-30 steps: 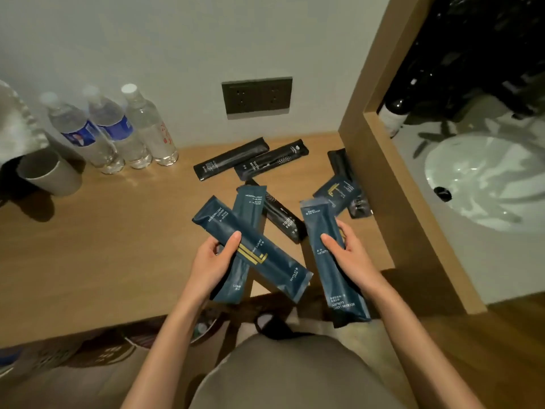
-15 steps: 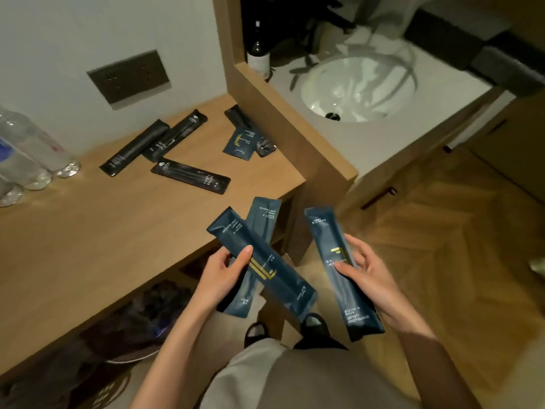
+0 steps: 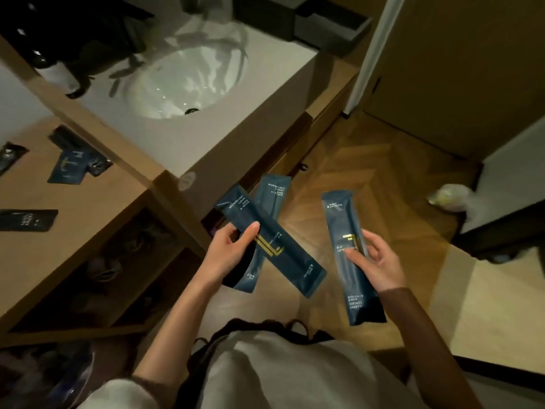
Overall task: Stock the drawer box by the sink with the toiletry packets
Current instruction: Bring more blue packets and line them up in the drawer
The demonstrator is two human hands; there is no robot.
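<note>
Head view: left hand (image 3: 233, 255) grips two crossed navy packets: front packet (image 3: 277, 246) reads "MODERN LIGHT LUXURY", rear packet (image 3: 272, 196) "COMB". Right hand (image 3: 380, 264) grasps third packet (image 3: 342, 225), "LUXURY" legible. All over floor, near sink (image 3: 188, 81); drawer box (image 3: 327, 25) beyond.

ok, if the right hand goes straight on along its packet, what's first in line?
Right hand: likely the wooden cabinet front under the sink; nothing between, though depth is unclear.
</note>
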